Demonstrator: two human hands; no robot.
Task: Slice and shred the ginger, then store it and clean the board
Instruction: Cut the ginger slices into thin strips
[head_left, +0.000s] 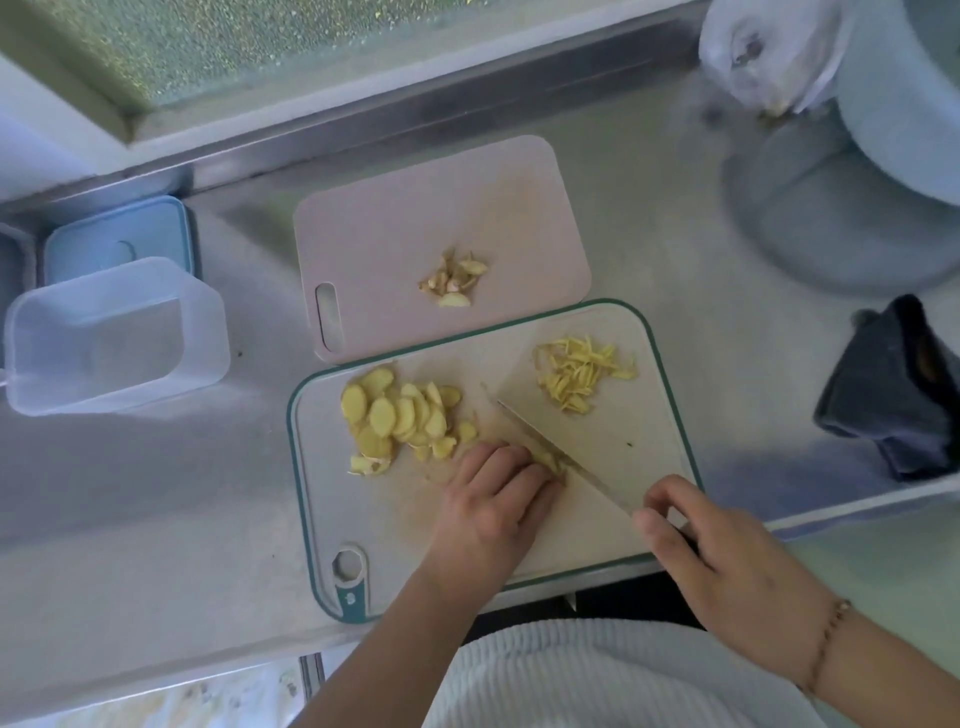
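From the head camera, a green-rimmed cutting board (670, 415) lies at the counter's (156, 493) near edge. The left hand (493, 499) presses curled fingertips on a small stack of ginger slices (548, 460) mid-board. The right hand (727, 566) grips the knife (550, 452) handle, blade angled across the board beside those fingers. Loose ginger rounds (400, 415) sit towards the board's left edge, ginger shreds (579, 374) near its far right corner. A pink board (395, 228) with ginger trimmings (457, 280) lies behind; a clear container (109, 338) stands at the counter's left.
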